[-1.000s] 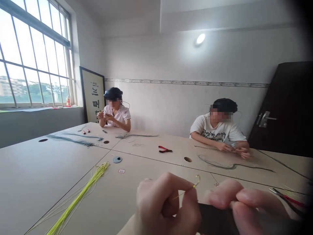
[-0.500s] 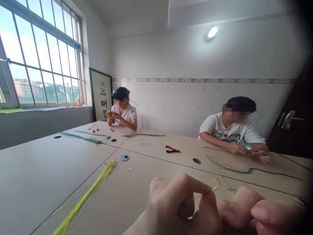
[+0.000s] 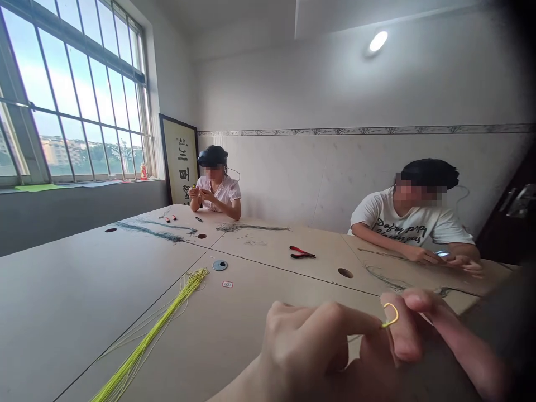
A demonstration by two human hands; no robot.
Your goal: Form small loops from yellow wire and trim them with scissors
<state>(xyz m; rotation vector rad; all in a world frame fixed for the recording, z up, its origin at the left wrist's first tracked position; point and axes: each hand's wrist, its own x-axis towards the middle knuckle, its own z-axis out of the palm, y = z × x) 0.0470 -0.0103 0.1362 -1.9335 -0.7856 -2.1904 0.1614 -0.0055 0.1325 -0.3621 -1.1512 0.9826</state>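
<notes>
Close to the camera at the lower right, my left hand (image 3: 310,346) pinches a small golden hook (image 3: 392,315) between thumb and forefinger. Yellow-green thread is wrapped at the hook's shank, and its curved end points up. My right hand (image 3: 444,329) is just to the right, with its fingertips beside the hook and its fingers bent; whether they grip anything is hidden. A bundle of yellow-green lines (image 3: 163,324) lies on the table (image 3: 234,346) to the left of my hands.
Red-handled pliers (image 3: 301,253), a grey round cap (image 3: 220,266) and a small label (image 3: 227,285) lie on the table. Dark line bundles (image 3: 154,231) are farther back. Two people (image 3: 218,190) (image 3: 412,218) sit across the table, working with their hands.
My left hand has shifted right with the hook. My right hand has risen and turned, bringing its fingertips next to the hook. The camera view has moved slightly.
</notes>
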